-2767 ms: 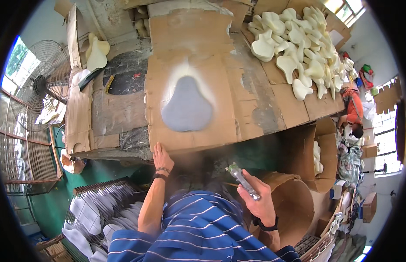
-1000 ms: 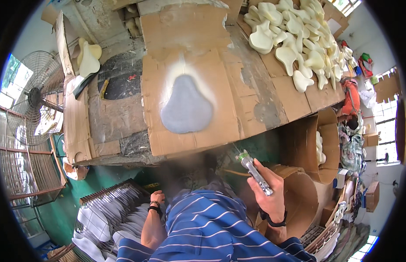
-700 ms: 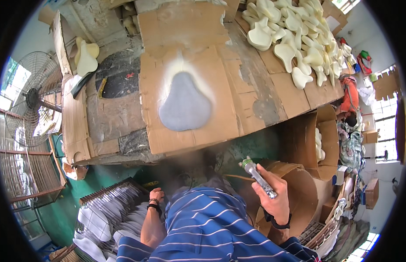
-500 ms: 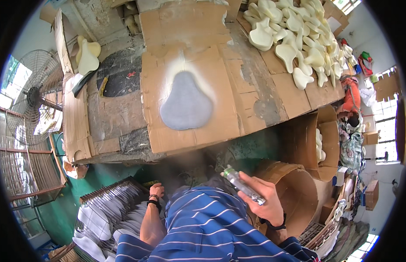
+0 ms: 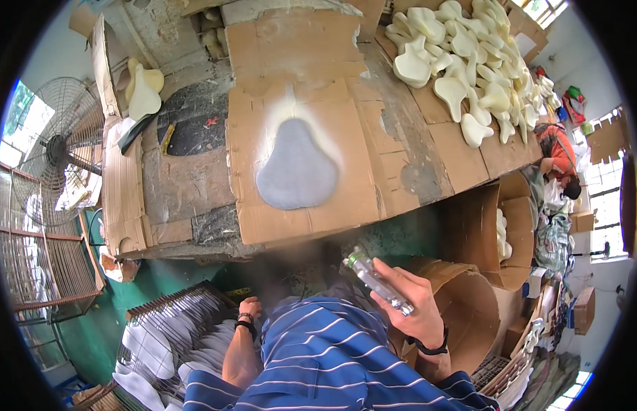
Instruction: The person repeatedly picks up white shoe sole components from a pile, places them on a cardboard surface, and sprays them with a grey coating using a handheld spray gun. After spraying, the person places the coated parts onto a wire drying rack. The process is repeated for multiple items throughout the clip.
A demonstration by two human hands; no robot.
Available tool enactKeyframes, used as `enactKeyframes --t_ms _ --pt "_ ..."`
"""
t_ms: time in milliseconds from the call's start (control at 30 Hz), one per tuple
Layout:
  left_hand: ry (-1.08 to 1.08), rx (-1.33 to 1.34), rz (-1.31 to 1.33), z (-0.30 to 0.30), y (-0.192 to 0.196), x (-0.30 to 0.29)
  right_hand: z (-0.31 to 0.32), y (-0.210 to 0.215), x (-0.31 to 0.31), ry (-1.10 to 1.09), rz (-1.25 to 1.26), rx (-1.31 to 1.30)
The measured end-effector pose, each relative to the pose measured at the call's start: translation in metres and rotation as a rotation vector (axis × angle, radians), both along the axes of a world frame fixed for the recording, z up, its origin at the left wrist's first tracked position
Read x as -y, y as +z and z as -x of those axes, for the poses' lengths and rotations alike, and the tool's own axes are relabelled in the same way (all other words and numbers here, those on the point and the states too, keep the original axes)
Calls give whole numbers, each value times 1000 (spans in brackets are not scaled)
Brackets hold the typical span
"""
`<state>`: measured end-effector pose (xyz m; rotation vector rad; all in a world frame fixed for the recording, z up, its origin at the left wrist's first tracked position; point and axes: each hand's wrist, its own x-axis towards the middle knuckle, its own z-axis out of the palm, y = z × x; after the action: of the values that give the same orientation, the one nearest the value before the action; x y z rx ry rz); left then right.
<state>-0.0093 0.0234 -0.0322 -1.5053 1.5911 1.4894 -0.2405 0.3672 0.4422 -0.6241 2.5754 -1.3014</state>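
Note:
My right hand [image 5: 415, 305] is wrapped round a spray gun [image 5: 376, 279] with a clear body and a green collar, held in front of my body below the table edge. Its front end points up and left towards the table. A grey, saddle-shaped piece [image 5: 297, 164] lies flat on the cardboard [image 5: 356, 198], with pale overspray around its outline. Low at my left side, my left hand [image 5: 248, 308] has its fingers loosely curled, and nothing shows in them. It is nearest to a wire rack [image 5: 202, 294] of several pale grey saddle-shaped pieces.
Cream saddle-shaped foam pieces [image 5: 462, 61] are heaped at the table's far right. Two more [image 5: 146, 92] lean at the far left, near a large fan [image 5: 57, 151]. Cardboard drums [image 5: 469, 308] stand at my right. A person in orange [image 5: 558, 151] bends beyond the table.
The view has shifted slightly, so the table sits a little farther right and lower. The person in orange now shows a head and an arm. My right hand still grips the spray gun.

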Motion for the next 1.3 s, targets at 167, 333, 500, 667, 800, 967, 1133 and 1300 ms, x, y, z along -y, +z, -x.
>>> enactKeyframes --t_ms 167,333,500,667,800,967,1133,1300 --pt "60 -5 -73 -1 2 -3 8 -3 7 -59 45 -90" --pt "145 -45 -110 4 3 -2 11 -4 3 -167 82 -171" --pt "72 -41 -46 6 -4 0 -3 8 -16 -133 -9 -26" --pt "9 -26 -49 9 0 -1 -7 12 -22 -150 -2 -29" --pt "-42 -21 -3 13 11 -5 -11 16 -32 -90 -37 15" --pt "4 -133 15 13 6 5 -15 9 -40 -201 -40 -64" --pt "-84 -377 194 46 18 15 -21 4 -37 -31 0 65" --pt "-199 -629 331 131 70 12 -31 6 -22 -210 -12 106"
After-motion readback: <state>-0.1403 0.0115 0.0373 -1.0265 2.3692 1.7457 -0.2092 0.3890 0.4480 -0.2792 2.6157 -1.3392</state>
